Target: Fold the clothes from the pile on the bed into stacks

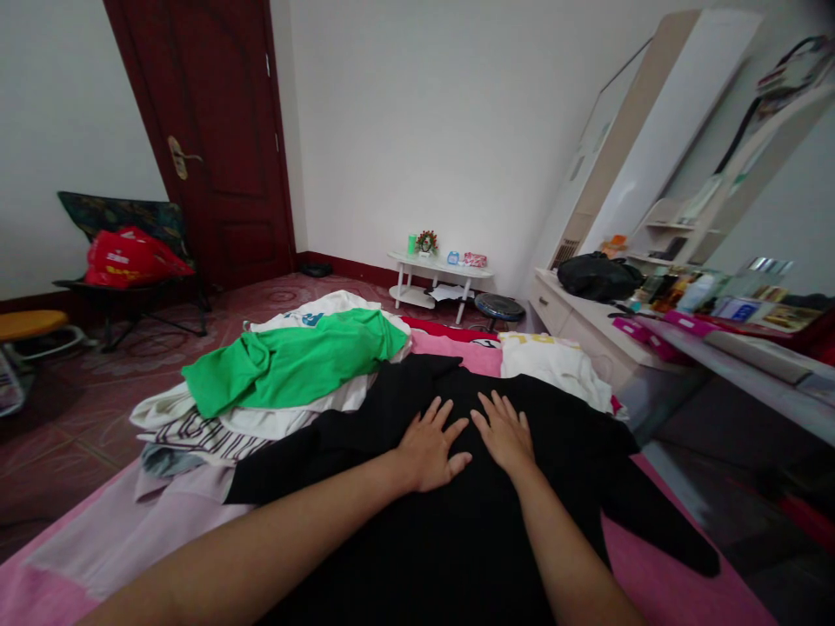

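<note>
A black long-sleeved top (pixel 457 539) lies spread out on the pink bedding (pixel 652 556), its sleeves reaching out to both sides. My left hand (pixel 431 445) rests flat on its upper part, fingers spread. Close beside it, my right hand (pixel 504 428) also lies flat on the black cloth with its fingers apart. Neither hand grips anything. Left of the top is a pile of clothes, with a green garment (pixel 300 356) over white and striped ones (pixel 202 435). A white folded garment (pixel 554 365) lies beyond the top on the right.
A dressing table (pixel 574 322) with a black bag (pixel 598 276) and bottles stands on the right. Near the far wall are a small white table (pixel 444 263) and a round stool (pixel 499 306). A folding chair (pixel 117 217) holds a red bag (pixel 134 258) at left.
</note>
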Tool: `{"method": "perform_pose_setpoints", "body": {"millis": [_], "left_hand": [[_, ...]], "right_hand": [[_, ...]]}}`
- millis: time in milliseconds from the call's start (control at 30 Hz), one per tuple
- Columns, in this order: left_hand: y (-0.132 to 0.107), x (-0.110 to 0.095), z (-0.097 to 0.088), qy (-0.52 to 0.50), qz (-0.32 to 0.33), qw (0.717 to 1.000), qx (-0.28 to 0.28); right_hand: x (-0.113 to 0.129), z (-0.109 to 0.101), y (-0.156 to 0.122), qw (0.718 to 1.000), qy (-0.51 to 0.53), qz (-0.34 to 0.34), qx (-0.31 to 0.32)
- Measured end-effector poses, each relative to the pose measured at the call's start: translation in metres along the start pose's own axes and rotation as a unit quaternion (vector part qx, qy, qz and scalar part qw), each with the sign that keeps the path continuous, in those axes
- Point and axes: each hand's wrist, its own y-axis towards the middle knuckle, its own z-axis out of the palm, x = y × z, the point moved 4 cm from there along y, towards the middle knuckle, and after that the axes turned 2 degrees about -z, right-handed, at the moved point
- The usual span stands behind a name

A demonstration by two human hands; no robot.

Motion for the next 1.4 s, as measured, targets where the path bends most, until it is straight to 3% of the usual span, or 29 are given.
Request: {"method": "perform_pose_setpoints", "body": {"millis": [67, 267, 400, 600, 900, 1100, 1200, 1233, 1333, 1400], "left_hand": [[0.024, 0.011, 0.0, -0.013, -0.005, 1.0, 0.017], [0.081, 0.056, 0.004, -0.046, -0.188, 0.981, -0.027], [0.086, 0.06, 0.01, -0.023, -0.213, 0.975, -0.062], [0.07, 0.054, 0.007, -0.017, -0.202, 0.979, -0.023], [0.011, 0.022, -0.004, 0.061, -0.162, 0.984, -0.035], [-0.089, -0.016, -0.015, 0.039, -0.015, 0.999, 0.02], [-0.14, -0.022, -0.045, -0.005, 0.065, 0.996, 0.058], [-0.151, -0.019, -0.06, -0.005, 0.066, 0.997, 0.043], [-0.173, 0.008, -0.111, 0.072, -0.001, 0.994, -0.082], [-0.181, 0.032, -0.134, 0.125, -0.075, 0.981, -0.128]], "right_hand": [[-0.002, -0.001, 0.0, 1.0, 0.01, -0.002, -0.003], [-0.012, -0.002, 0.002, 0.998, 0.029, 0.049, -0.006], [-0.01, -0.002, 0.002, 0.998, 0.019, 0.063, -0.002], [-0.005, -0.004, -0.003, 0.998, -0.012, 0.055, 0.008], [0.007, -0.003, -0.029, 0.992, -0.037, 0.118, 0.005], [0.012, -0.008, -0.052, 0.994, -0.029, 0.105, -0.009], [0.01, -0.012, -0.054, 0.994, -0.019, 0.103, -0.008], [0.009, -0.012, -0.054, 0.995, -0.015, 0.101, -0.009], [0.006, -0.012, -0.053, 0.996, 0.0, 0.093, -0.017], [0.005, -0.011, -0.052, 0.996, 0.01, 0.088, -0.02]]}}
